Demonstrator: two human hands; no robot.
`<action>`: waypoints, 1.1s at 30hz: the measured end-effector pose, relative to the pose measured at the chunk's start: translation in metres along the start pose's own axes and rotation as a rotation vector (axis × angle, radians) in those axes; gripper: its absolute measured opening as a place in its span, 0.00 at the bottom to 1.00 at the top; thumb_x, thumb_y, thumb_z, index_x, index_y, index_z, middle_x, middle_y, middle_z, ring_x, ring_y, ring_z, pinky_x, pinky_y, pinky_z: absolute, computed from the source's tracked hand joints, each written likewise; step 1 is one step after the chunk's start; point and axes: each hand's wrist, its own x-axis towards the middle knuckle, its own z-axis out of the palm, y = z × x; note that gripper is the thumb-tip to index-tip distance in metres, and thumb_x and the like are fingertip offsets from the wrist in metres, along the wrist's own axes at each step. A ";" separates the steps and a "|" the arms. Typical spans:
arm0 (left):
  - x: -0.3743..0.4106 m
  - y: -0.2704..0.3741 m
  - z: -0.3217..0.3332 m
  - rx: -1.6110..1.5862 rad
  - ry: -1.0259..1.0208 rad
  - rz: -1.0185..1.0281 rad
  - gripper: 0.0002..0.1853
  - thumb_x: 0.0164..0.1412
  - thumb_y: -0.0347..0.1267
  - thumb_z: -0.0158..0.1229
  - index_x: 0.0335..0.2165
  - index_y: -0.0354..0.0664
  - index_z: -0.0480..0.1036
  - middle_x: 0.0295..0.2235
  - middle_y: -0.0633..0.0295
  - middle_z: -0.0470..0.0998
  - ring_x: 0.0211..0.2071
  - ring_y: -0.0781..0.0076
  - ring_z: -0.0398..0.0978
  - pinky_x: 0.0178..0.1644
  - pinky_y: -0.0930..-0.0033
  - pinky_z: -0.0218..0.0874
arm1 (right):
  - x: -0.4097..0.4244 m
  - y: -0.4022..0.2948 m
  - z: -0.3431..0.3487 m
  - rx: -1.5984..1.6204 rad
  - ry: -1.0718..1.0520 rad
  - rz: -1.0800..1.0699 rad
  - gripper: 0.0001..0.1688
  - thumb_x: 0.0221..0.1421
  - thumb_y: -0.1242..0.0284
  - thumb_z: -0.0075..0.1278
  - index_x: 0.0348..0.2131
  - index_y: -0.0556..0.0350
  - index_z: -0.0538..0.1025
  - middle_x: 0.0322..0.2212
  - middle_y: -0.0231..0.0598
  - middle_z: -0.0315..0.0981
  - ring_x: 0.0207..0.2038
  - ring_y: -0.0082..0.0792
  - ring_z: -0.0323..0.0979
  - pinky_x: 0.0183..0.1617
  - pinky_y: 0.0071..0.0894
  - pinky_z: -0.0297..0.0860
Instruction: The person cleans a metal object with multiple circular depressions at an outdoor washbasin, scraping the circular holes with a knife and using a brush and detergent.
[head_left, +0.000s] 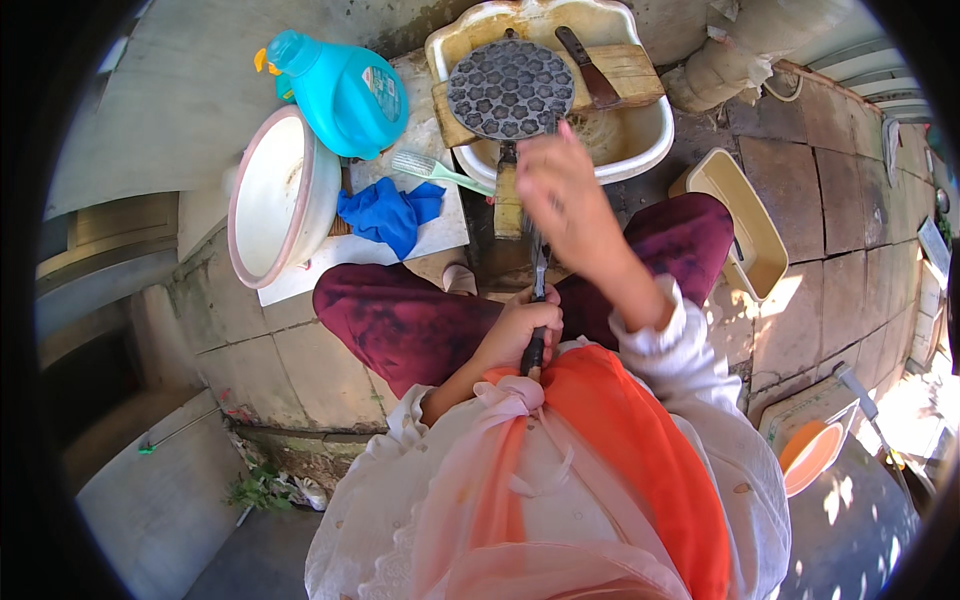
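A round dark metal baking mould (510, 88) with several flower-shaped hollows rests on a wooden board laid across a white sink basin (660, 154). Its long handle (539, 274) runs back toward my lap. My left hand (531, 326) grips the dark end of that handle. Over the near edge of the mould, my right hand (559, 195) is blurred by motion, with its fingers curled. Whether it holds something small cannot be made out. A wide scraper (589, 67) with a dark handle lies on the wooden board (626, 73), right of the mould.
To the left, a white slab (442, 244) carries a blue cloth (390, 214), a pale green brush (439, 169), a turquoise detergent jug (349, 94) and a tilted white bowl (266, 202). A beige plastic bin (739, 225) stands by my right knee. Behind it rises a pipe (750, 52).
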 end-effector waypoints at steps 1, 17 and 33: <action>0.000 -0.002 0.000 0.013 -0.003 0.002 0.13 0.47 0.23 0.55 0.32 0.48 0.63 0.17 0.70 0.63 0.13 0.80 0.59 0.14 0.75 0.49 | -0.008 -0.018 -0.003 -0.094 -0.093 -0.003 0.08 0.62 0.71 0.52 0.32 0.58 0.75 0.37 0.42 0.72 0.48 0.47 0.71 0.68 0.57 0.53; 0.009 -0.001 0.006 0.056 0.009 0.041 0.12 0.48 0.26 0.58 0.32 0.42 0.64 0.14 0.64 0.67 0.10 0.71 0.65 0.14 0.68 0.58 | 0.040 0.049 -0.015 -0.250 0.160 0.140 0.12 0.66 0.70 0.48 0.32 0.62 0.74 0.42 0.48 0.67 0.50 0.50 0.62 0.57 0.43 0.59; 0.001 0.005 0.013 0.055 0.062 0.032 0.12 0.47 0.24 0.55 0.31 0.47 0.62 0.16 0.69 0.61 0.12 0.78 0.59 0.13 0.74 0.48 | 0.058 0.058 -0.001 -0.343 0.041 0.165 0.13 0.63 0.68 0.52 0.33 0.60 0.79 0.42 0.47 0.71 0.51 0.51 0.63 0.59 0.48 0.58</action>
